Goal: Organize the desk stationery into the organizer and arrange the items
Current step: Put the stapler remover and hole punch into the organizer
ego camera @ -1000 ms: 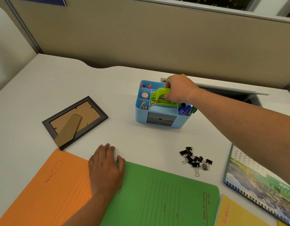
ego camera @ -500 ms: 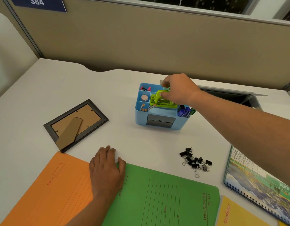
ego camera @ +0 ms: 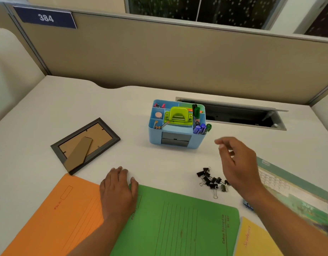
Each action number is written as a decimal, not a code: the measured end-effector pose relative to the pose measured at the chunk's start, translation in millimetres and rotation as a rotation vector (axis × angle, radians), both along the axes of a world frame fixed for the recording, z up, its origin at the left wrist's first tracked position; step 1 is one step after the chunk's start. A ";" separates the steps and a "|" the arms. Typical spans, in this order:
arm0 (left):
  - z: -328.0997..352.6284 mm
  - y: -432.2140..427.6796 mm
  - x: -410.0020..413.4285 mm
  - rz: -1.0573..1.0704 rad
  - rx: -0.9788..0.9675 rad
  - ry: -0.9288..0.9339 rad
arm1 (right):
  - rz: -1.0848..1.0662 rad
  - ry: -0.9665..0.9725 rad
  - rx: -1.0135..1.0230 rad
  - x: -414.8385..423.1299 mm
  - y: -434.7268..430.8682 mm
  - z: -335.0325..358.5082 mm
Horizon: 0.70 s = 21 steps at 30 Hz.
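Note:
A light blue desk organizer [ego camera: 155, 133] stands mid-desk. A lime green hole punch [ego camera: 179, 115] sits in its middle compartment, with markers [ego camera: 200, 126] on its right side and small items in its left cells. A heap of black binder clips [ego camera: 212, 180] lies on the desk in front of it, to the right. My right hand [ego camera: 237, 165] hovers over the desk just right of the clips, fingers loose, holding nothing. My left hand [ego camera: 118, 191] rests flat where the orange folder [ego camera: 54, 215] and green folder [ego camera: 178, 224] meet.
A dark picture frame [ego camera: 85, 145] lies face down at the left. A spiral calendar [ego camera: 296, 194] and a yellow folder [ego camera: 255, 239] lie at the right front. An open cable slot [ego camera: 233, 115] is cut into the desk behind the organizer. A beige partition backs the desk.
My right hand let go of the green hole punch, which stays in the organizer, and drew back toward me to the binder clips. The left hand stayed put.

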<state>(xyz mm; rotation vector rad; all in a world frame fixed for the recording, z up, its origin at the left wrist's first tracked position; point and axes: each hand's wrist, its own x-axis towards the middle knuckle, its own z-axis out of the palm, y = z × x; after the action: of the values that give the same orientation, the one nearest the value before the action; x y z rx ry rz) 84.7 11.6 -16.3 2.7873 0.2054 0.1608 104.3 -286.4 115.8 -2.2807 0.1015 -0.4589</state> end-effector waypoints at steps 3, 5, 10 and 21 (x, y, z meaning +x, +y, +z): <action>-0.9 1.0 -0.4 -0.010 0.009 -0.016 | -0.059 0.055 -0.064 -36.5 -15.5 -28.7; -2.0 1.2 -0.4 -0.015 0.011 -0.027 | -0.096 0.111 -0.116 -59.3 -24.2 -48.1; -2.2 0.7 -1.4 -0.026 0.021 -0.058 | -0.125 0.237 -0.219 -102.1 -41.3 -86.6; 13.8 -17.8 12.2 -0.102 0.058 -0.068 | -0.010 0.268 -0.512 -128.1 -50.4 -121.4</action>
<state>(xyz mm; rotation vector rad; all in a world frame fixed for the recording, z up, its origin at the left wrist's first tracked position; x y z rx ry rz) 96.9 -6.2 -2.5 2.8365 0.0421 0.2390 -23.8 -336.8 -5.5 -2.8391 0.1418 -0.1927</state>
